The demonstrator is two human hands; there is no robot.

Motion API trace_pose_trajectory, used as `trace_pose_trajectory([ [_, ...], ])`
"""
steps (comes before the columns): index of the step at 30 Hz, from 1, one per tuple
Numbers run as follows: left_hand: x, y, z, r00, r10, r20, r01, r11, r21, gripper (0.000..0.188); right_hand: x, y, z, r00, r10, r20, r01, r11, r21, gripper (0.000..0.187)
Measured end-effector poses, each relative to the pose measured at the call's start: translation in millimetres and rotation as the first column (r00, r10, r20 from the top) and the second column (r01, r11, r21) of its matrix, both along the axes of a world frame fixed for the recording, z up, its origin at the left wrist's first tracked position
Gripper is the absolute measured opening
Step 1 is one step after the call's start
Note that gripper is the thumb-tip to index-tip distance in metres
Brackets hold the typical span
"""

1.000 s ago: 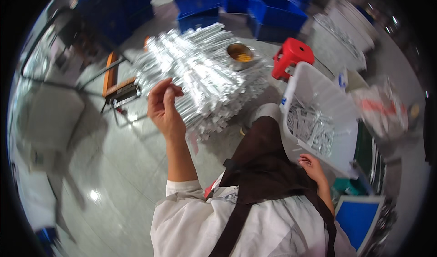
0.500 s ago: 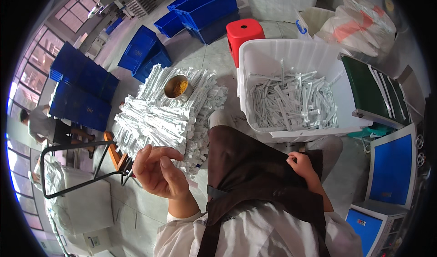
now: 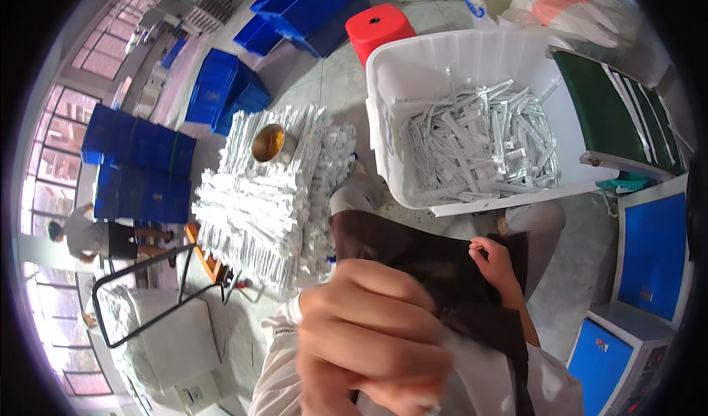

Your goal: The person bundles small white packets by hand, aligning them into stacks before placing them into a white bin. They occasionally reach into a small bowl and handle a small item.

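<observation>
My left hand (image 3: 376, 335) is raised close to the camera, large and slightly blurred. Its fingers are curled closed, and whatever they may hold is hidden. Over the dark brown apron (image 3: 398, 236) on my lap, my right hand (image 3: 493, 262) rests with its fingers loosely closed and nothing visible in them. Ahead on the left lies a tall stack of thin white packaged strips (image 3: 254, 209). A metal cup (image 3: 286, 149) with yellow rubber bands (image 3: 272, 143) inside stands on that stack. To the right, a white tub (image 3: 391, 147) holds many loose white strips (image 3: 479, 143), apart from both hands.
A green conveyor belt (image 3: 601, 106) overhangs the tub's right side, above blue-and-white cabinets (image 3: 653, 254). A red stool (image 3: 380, 29) stands behind the tub. Blue crates (image 3: 144, 169) are at left, near a black-handled cart (image 3: 140, 298) and another person (image 3: 88, 233).
My left hand has moved from beside the stack up toward me, and its fingers have curled closed. The view has shifted slightly. My right hand stays on my lap.
</observation>
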State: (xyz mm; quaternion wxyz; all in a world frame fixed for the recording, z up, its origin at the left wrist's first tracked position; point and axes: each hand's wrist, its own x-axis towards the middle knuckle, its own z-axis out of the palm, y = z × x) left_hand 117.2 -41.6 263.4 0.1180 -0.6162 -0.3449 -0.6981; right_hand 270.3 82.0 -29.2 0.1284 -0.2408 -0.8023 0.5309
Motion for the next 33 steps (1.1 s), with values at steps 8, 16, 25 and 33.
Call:
trace_pose_trajectory([
  [8,23,10,-22,0.998,-0.052,-0.048,0.062,0.973,0.224,0.058,-8,-10,-12,0.992,0.089,0.084,-0.098,0.990,0.105,0.019],
  [16,-81,-47,-146,0.752,0.465,-0.467,-0.658,0.475,-0.584,0.022,-77,5,-100,0.896,0.188,0.402,-0.326,0.894,0.308,0.021],
  [25,-112,-44,-274,0.743,0.496,-0.450,-0.555,0.080,-0.828,0.028,-107,-44,-156,0.415,0.695,0.588,-0.706,0.653,-0.274,0.060],
  [33,-155,-15,-267,0.865,0.375,-0.333,-0.362,0.007,-0.932,0.019,-209,-53,-183,0.585,0.613,0.531,-0.617,0.761,-0.200,0.057],
])
